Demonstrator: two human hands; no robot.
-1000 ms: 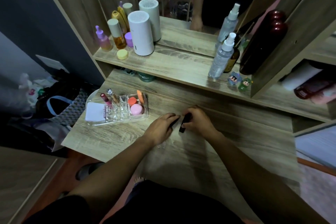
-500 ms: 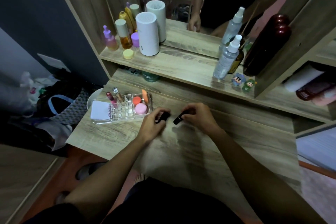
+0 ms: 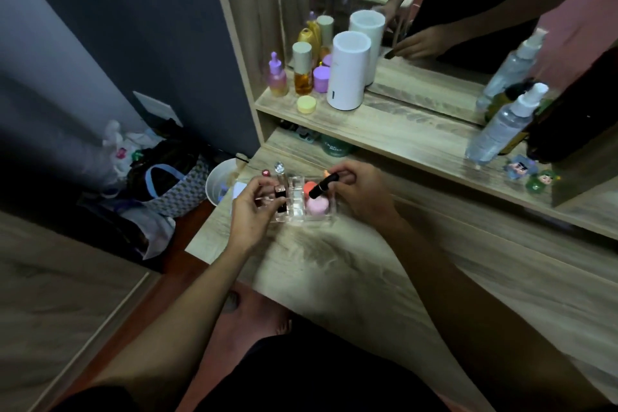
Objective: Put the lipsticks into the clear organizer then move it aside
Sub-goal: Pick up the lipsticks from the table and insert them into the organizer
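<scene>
The clear organizer sits on the wooden desk near its left end. My left hand holds a black lipstick with a gold band upright over the organizer's front left slots. My right hand grips a second black lipstick, tilted, above the middle of the organizer. Two other tubes, one red-capped and one clear-capped, stand in the back slots. A pink sponge and an orange sponge lie in the right compartment.
A raised shelf behind carries a white cylinder, small bottles, a yellow jar and spray bottles. A mirror stands behind it. A white bin and bags sit on the floor left of the desk.
Both hands have moved left from the middle of the desk to above the organizer, each carrying a lipstick. The view has also swung left.
</scene>
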